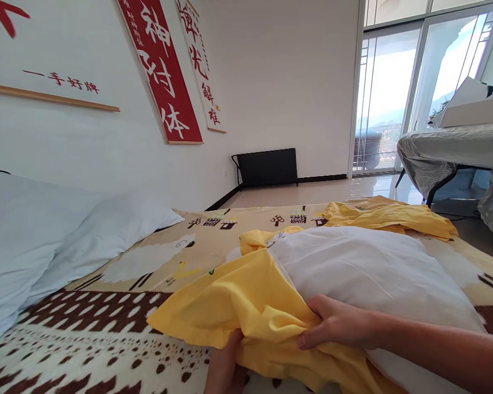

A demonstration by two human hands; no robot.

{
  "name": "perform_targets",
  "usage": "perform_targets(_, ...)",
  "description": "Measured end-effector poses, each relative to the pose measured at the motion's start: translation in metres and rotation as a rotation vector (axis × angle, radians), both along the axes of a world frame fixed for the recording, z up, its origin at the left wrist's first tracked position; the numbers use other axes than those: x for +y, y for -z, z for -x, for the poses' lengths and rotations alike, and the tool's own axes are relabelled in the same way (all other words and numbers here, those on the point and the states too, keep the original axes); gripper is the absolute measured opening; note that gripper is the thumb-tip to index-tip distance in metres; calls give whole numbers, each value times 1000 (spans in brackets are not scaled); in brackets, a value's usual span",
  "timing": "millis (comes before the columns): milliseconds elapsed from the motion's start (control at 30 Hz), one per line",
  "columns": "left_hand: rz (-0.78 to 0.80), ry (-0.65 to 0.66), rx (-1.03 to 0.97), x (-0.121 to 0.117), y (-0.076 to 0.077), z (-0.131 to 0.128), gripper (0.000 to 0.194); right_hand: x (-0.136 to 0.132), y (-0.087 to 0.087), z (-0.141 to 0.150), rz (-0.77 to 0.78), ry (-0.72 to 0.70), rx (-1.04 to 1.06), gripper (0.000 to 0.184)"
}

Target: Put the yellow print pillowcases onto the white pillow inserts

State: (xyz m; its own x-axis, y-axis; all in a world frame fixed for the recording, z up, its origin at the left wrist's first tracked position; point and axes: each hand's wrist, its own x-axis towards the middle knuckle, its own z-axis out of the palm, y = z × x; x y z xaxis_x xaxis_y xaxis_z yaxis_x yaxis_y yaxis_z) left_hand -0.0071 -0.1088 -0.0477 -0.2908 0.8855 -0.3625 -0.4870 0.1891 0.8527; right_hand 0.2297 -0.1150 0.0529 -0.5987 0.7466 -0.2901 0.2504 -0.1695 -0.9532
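While left hand (225, 366) grips bunched edge of yellow pillowcase (246, 306) from below, fingers clenched on cloth, right hand (337, 325) presses flat on case where it meets white pillow (378, 273), fingers released. Pillow partly covered, just beyond fingers on bed (107, 328). Best: hold opening taut, work evenly. Farther left: spare pillows (45, 241); beyond, red wall banner (160, 65).

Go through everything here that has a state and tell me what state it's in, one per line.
White pillow: lying on the bed, partly inside the case.
Yellow pillowcase: bunched over the pillow's near end.
Left hand: gripping the case edge from below.
Right hand: pressing on the pillow, fingers on the case.
Balcony door: looks closed.
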Motion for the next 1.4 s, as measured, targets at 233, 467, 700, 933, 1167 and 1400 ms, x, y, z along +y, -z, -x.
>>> perform_targets(233, 47, 2, -135, -15, 17, -1, 52, 2, -7, -12, -16, 124, 56, 27)
perform_targets(467, 34, -127, 38, 14, -30, 20, 28, 34, -16, -37, -71, 524, -3, 36)
perform_targets(700, 99, -149, -29, 17, -26, 27, 22, 21, -18, -53, 51, 105, 74, 30)
perform_targets(933, 35, -10, -216, -12, -28, -14, 39, 42, -16, -33, 29, 290, 109, 32)
perform_targets(1167, 53, -60, -129, -6, -26, -27, 57, 74, -39, -15, -252, 327, -252, 23)
perform_targets(1400, 231, 53, -136, -19, 32, 5, 53, 77, -14, -28, -287, 113, -564, 15)
